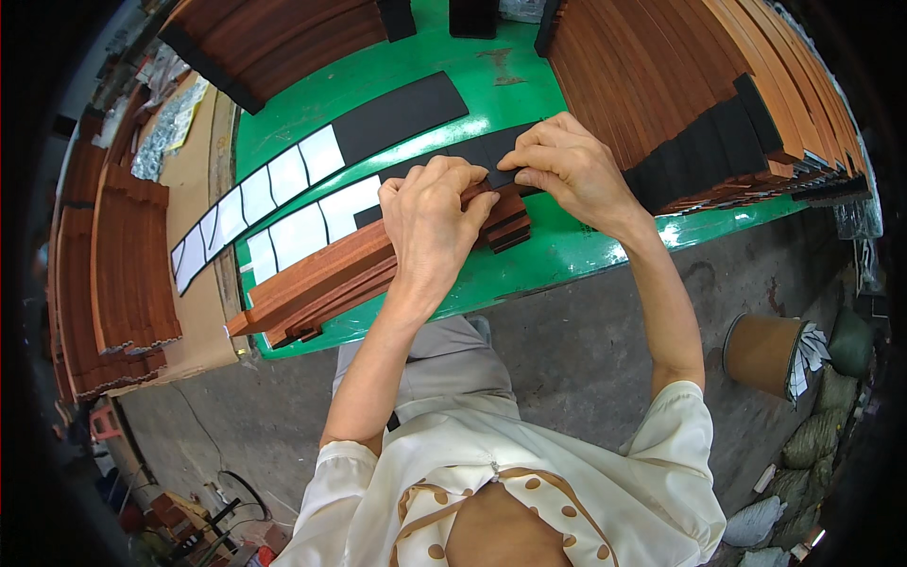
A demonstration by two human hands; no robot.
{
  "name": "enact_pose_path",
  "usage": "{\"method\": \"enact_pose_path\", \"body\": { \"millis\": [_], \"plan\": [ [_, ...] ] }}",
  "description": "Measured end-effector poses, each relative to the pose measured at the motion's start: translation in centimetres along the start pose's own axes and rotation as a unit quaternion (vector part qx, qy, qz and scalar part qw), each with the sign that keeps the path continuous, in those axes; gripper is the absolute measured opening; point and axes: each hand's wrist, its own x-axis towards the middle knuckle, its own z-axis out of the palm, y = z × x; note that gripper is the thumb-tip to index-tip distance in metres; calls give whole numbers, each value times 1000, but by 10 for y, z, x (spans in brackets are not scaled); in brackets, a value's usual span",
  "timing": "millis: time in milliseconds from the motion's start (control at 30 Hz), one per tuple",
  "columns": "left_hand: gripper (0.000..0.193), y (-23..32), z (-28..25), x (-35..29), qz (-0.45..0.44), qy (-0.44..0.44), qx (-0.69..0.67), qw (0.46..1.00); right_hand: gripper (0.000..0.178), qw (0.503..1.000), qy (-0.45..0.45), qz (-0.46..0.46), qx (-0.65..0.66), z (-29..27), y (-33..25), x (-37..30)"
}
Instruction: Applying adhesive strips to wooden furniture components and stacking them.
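Note:
My left hand point(433, 219) is curled over the top of a small stack of reddish-brown wooden strips point(326, 279) lying across the green table point(567, 250). My right hand point(570, 168) pinches a small black foam piece point(498, 175) at the right end of the top strip, and my left fingertips touch the same piece. Just behind the hands lie two long black foam sheets point(402, 111) with white backing squares point(283, 175) on them.
Large stacks of wooden strips point(680, 85) fill the table's right side, some with black pads on their ends. More strips are piled at the left point(128, 274) and far back point(274, 38). A brown cylindrical bin point(763, 352) stands on the grey floor at the right.

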Motion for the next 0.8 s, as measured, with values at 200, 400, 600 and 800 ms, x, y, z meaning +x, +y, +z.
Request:
{"method": "enact_pose_path", "body": {
  "millis": [200, 400, 600, 800],
  "plan": [
    [20, 0, -2, 0, 15, 8, -12, 1000, 17, 1000, 2, 4, 1, 1, 0, -1],
    [20, 2, -2, 0, 4, -1, -20, 1000, 20, 993, 75, 39, 88, 0, 11, -9],
    [19, 1, 2, -1, 24, 21, -19, 999, 18, 982, 54, 106, 146, 4, 11, -21],
    [18, 2, 0, -1, 34, 10, -12, 999, 15, 972, 112, 127, 163, 19, 5, -26]
  ]
}}
